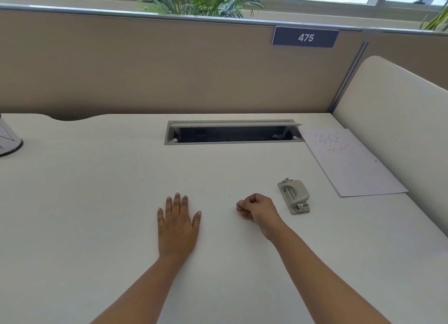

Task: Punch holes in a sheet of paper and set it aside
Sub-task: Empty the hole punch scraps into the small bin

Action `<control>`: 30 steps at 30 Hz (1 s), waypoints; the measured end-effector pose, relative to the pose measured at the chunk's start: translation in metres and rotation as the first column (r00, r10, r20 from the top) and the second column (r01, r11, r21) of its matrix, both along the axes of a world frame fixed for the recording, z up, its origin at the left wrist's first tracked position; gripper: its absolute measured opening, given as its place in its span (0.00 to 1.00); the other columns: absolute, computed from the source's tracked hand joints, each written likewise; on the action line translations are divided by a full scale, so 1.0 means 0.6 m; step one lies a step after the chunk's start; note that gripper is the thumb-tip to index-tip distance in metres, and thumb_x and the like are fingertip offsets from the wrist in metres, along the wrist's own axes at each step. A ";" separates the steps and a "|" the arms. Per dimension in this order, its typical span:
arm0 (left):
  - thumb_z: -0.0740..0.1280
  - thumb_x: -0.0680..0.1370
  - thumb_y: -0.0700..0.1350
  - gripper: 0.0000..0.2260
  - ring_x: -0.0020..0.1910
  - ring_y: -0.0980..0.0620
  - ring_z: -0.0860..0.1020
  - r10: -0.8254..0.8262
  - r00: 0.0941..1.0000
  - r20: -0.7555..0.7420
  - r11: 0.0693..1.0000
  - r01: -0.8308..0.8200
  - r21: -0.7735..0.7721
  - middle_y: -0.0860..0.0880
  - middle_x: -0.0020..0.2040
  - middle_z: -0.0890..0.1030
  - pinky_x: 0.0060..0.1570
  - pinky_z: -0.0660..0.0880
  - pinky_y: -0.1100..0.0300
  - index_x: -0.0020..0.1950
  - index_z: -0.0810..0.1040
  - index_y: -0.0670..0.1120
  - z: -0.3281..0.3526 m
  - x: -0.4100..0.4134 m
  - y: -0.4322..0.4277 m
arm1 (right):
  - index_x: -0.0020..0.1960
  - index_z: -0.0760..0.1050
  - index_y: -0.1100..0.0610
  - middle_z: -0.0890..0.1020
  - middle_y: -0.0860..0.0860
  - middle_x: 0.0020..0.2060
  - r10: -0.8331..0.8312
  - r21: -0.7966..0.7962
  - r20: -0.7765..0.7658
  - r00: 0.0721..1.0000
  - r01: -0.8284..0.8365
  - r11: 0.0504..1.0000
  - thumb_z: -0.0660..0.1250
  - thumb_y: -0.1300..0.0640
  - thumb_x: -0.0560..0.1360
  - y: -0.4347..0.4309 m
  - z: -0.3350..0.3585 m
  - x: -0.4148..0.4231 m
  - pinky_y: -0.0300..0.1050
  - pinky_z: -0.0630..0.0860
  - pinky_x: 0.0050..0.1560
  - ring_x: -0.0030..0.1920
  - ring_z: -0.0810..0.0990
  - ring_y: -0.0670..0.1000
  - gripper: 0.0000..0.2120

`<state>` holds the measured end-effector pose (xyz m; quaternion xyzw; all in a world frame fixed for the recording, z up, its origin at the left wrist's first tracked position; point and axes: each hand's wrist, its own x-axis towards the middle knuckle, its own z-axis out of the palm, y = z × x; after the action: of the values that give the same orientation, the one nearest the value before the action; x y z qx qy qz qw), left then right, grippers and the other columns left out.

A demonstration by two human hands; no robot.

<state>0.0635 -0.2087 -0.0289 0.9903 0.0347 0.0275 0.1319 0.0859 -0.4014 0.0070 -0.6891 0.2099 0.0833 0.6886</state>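
Resting flat, left hand (178,229) fingers (177,203) spread, right hand (258,208) curled empty beside rounded punch (293,195)

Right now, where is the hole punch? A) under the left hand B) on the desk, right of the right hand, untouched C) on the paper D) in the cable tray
B: the hole punch sits on the desk just right of the right hand, touching neither it nor the sheet of paper.
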 end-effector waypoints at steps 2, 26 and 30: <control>0.48 0.80 0.57 0.27 0.77 0.49 0.47 0.001 1.000 0.006 1.000 -0.001 -0.005 0.48 0.78 0.52 0.74 0.43 0.50 0.76 0.51 0.46 0.000 0.000 0.000 | 0.35 0.70 0.60 0.79 0.55 0.35 -0.027 0.105 -0.045 0.999 0.032 0.994 0.65 0.71 0.73 0.004 0.004 0.009 0.35 0.78 0.36 0.35 0.78 0.49 0.11; 0.42 0.79 0.60 0.30 0.77 0.49 0.47 0.006 1.000 -0.001 1.000 -0.006 -0.007 0.48 0.78 0.52 0.74 0.43 0.49 0.76 0.52 0.46 -0.007 0.002 0.001 | 0.44 0.81 0.65 0.74 0.47 0.28 0.086 -0.507 -0.064 0.994 -0.106 0.855 0.73 0.64 0.69 0.042 0.008 0.069 0.34 0.67 0.28 0.37 0.75 0.51 0.06; 0.33 0.72 0.63 0.38 0.77 0.49 0.48 0.002 1.000 -0.006 1.000 -0.002 -0.007 0.48 0.78 0.53 0.74 0.43 0.50 0.76 0.53 0.46 -0.005 -0.001 0.003 | 0.37 0.77 0.60 0.73 0.47 0.28 0.122 -0.517 -0.092 0.988 -0.152 0.843 0.70 0.63 0.71 0.044 0.008 0.068 0.36 0.68 0.30 0.31 0.73 0.49 0.05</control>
<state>0.0629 -0.2072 -0.0320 0.9898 0.0362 0.0248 0.1352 0.1266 -0.3748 0.0118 -0.8606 0.1939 0.0913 0.4620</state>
